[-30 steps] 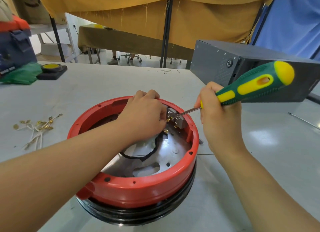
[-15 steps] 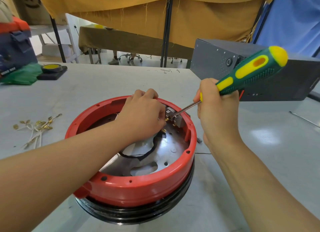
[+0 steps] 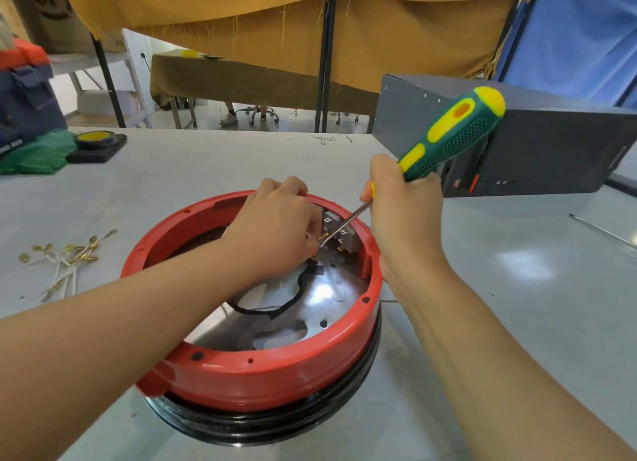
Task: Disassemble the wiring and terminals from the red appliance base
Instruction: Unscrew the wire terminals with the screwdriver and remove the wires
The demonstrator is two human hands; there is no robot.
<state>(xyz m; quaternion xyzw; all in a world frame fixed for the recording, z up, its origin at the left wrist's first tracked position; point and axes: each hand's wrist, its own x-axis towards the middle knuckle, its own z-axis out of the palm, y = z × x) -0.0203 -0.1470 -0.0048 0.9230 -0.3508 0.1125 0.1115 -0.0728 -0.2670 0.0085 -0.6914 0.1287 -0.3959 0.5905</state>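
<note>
The round red appliance base [image 3: 262, 374] lies upside down on the grey table, showing a metal plate and a black wire loop [image 3: 275, 310] inside. At its far inner rim sits a grey terminal block [image 3: 341, 235] with brass terminals. My left hand [image 3: 275, 229] reaches into the base and pinches a white wire with a brass terminal beside the block. My right hand [image 3: 403, 212] grips a green and yellow screwdriver [image 3: 451, 133]; its blade tip touches the brass terminal at my left fingertips.
A pile of removed white wires with brass terminals [image 3: 65, 257] lies at the left. A dark grey metal case [image 3: 537, 143] stands at the back right, a thin metal rod [image 3: 599, 231] on the right. A tape roll [image 3: 93, 140] and green cloth [image 3: 31, 157] sit far left.
My right hand has swung the screwdriver handle up and leftward, steepening the blade, and its tip slid down from the terminal block to the brass terminal by my left fingers.
</note>
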